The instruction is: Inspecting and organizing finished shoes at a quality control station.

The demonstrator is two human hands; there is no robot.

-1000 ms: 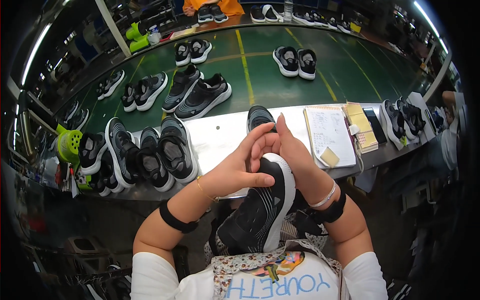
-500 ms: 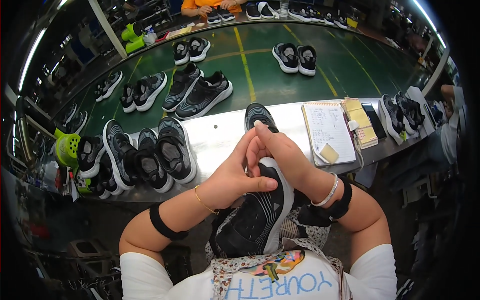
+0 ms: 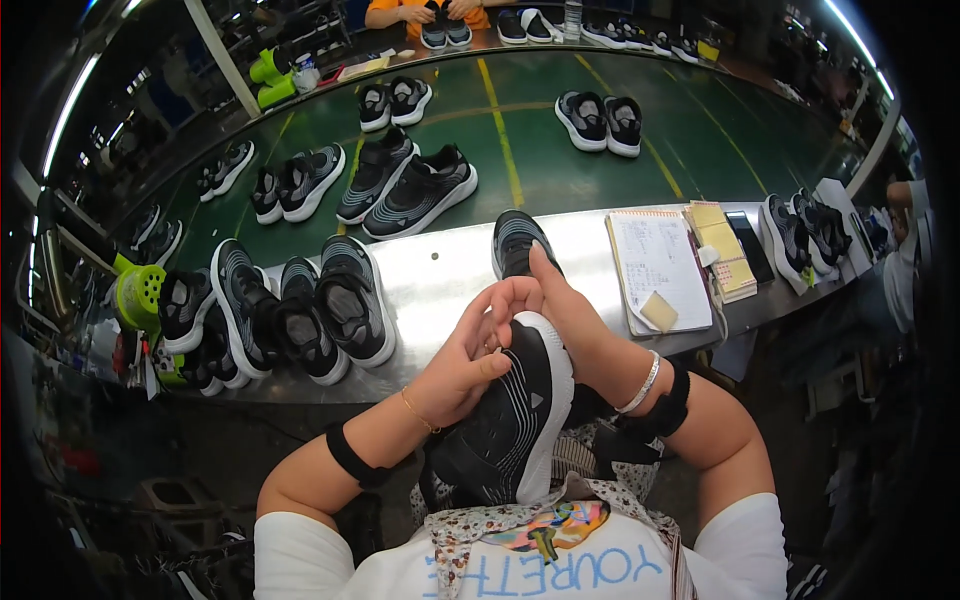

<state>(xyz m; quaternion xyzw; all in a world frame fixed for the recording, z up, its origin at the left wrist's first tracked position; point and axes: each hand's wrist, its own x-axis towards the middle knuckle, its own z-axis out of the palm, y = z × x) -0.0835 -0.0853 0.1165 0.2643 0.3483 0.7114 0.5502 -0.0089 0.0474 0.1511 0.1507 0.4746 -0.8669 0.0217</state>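
Note:
A black sneaker (image 3: 505, 415) with pale curved lines and a white sole is tilted up in front of my body. One end of it points away from me into my hands. My left hand (image 3: 468, 358) is closed on its left side, thumb across the dark upper and fingers curled round the far end. Against the white sole on the other side lies my right hand (image 3: 580, 325), its thumb pointing up and its fingers bent in toward the left ones. Most right fingertips are hidden. Just beyond my hands, a similar sneaker (image 3: 520, 240) stands on the metal ledge (image 3: 435, 280).
Several sneakers (image 3: 350, 305) lean together on the ledge at left, beside a lime-green perforated object (image 3: 140, 298). An open notebook (image 3: 655, 255) and a phone (image 3: 750, 245) lie at right. Pairs of sneakers (image 3: 600, 122) rest on the green belt (image 3: 540, 180). Across it, a person in orange handles sneakers.
Both hands have shifted slightly at the sneaker's far end, and my left thumb has slid left across the upper. The person across the belt has moved their hands on the sneakers there.

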